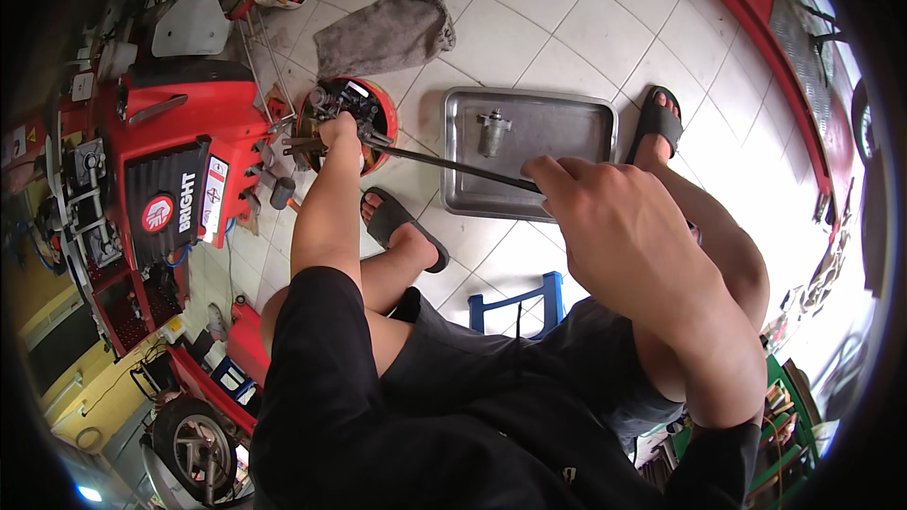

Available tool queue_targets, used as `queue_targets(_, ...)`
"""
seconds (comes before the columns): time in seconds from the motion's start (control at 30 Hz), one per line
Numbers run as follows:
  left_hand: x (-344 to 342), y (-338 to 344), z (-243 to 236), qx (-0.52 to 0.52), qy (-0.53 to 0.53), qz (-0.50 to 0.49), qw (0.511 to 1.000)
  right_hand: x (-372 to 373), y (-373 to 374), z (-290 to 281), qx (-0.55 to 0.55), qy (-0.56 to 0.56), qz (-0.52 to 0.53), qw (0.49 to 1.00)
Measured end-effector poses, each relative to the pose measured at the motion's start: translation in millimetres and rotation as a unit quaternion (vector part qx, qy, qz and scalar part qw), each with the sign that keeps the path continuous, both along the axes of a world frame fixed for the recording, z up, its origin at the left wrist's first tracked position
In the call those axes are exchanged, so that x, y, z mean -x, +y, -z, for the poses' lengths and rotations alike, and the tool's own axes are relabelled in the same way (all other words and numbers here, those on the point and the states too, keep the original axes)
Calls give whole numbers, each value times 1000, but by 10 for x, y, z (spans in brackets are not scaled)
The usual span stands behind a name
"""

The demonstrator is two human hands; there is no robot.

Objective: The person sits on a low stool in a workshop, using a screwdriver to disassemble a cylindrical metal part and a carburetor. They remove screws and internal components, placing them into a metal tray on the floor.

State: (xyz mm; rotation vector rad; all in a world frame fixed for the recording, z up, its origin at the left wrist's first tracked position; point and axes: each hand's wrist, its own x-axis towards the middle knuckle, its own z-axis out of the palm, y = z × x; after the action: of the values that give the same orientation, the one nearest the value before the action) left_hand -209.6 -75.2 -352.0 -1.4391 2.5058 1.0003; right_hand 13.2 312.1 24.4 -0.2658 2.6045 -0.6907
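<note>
My right hand [609,217] is closed around the near end of a long, thin dark rod [453,167]. The rod slants across the front of a metal tray [529,203] and reaches leftward to my other hand. Over a round red tub [383,156] filled with dark metal pieces [331,99], my left hand [341,132] is closed at the rod's far end; its fingers are mostly hidden, so what it grips is unclear. Inside the tray stands a small cylindrical metal motor-like part [491,134].
A grey rag [387,30] lies on the tiled floor beyond the tub. Red workshop equipment [194,104] stands close on the left, with a hammer [283,193] beside it. A blue stool [515,307] is near my legs. Red framing [765,19] curves along the right.
</note>
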Motion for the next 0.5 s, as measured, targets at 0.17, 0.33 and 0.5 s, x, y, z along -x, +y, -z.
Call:
queue_targets(0.17,-425,448,3,238,53,132,961,13,59,5,3,68,131,989)
queue_targets(0.33,-1149,1406,-71,286,246,473,796,31,73,2,94,198,218,951)
queue_targets(0.5,-1590,1939,348,74,-51,516,852,-21,61,-32,125,159,216,955)
